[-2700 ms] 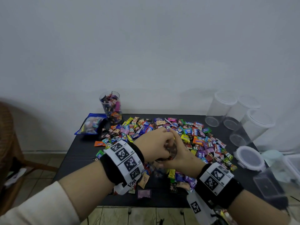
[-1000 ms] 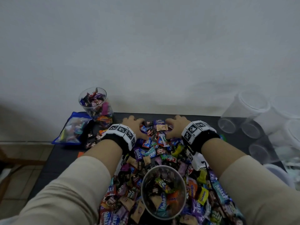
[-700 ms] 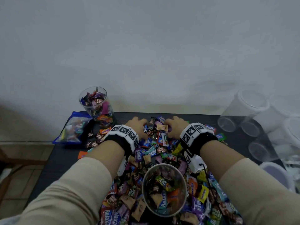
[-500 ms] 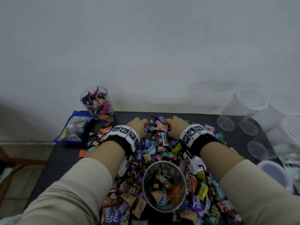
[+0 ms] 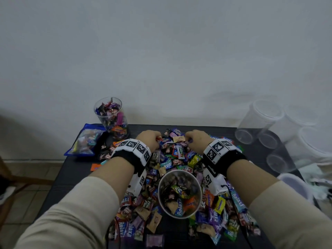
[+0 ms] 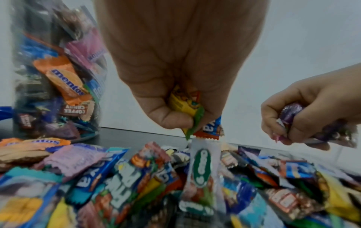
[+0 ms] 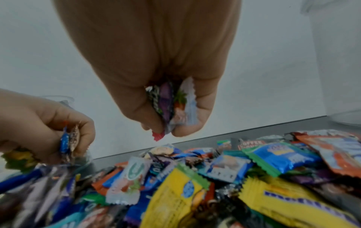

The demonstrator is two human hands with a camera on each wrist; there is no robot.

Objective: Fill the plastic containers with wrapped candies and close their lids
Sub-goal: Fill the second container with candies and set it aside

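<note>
A heap of wrapped candies [image 5: 177, 159] covers the black table [image 5: 71, 177]. An open clear container [image 5: 179, 194], partly filled with candies, stands in the heap close to me between my forearms. My left hand [image 5: 150, 139] is at the heap's far side and grips a bunch of candies [image 6: 187, 108] just above it. My right hand [image 5: 195, 138] is opposite, curled round its own bunch of candies [image 7: 171, 104]. A second container [image 5: 112, 116], full of candies and without a lid, stands at the back left.
A blue candy bag [image 5: 84, 141] lies at the back left beside the full container. Several empty clear containers [image 5: 258, 121] lie on their sides at the right. A round lid [image 5: 294, 184] rests near the right edge. A white wall rises behind the table.
Both hands went from the container near me to the far side of the heap, drew closer together and closed on candies. The view has shifted slightly.
</note>
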